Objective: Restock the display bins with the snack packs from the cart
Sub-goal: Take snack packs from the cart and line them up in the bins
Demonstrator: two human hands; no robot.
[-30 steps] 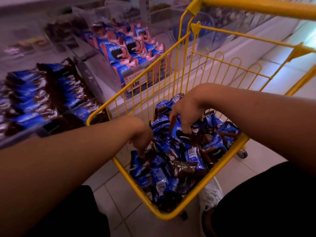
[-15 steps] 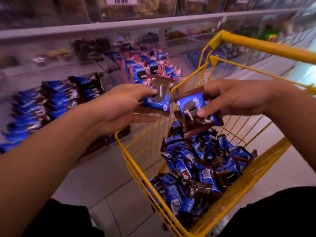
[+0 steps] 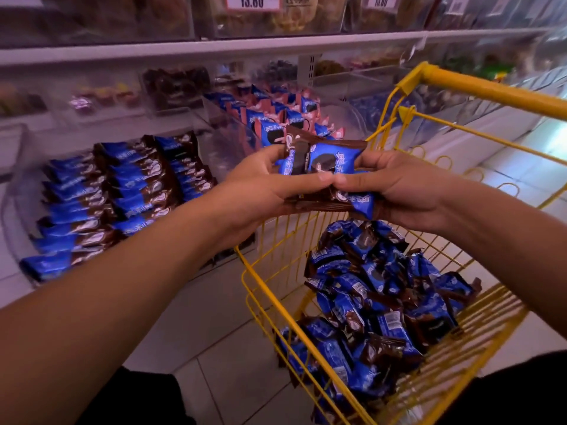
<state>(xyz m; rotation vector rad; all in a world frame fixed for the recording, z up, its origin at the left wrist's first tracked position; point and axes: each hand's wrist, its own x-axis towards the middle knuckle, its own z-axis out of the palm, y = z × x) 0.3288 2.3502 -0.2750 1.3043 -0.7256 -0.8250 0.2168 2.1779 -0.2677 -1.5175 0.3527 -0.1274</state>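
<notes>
Both hands, left [image 3: 260, 191] and right [image 3: 395, 191], grip one bundle of several packs [image 3: 328, 162], exact count unclear. Below it, the cart [image 3: 478, 342] holds dozens; left, the bin [image 3: 18, 216] holds three rows.

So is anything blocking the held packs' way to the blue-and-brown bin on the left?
Nothing visible does: both hands grip the snack packs above the cart's rim, and the bin lies open-topped to their left.

Blue snack packs [image 3: 107, 191] in shelf bin [image 3: 18, 179]; tiled floor [image 3: 214, 302] under yellow cart [image 3: 429, 378]
</notes>
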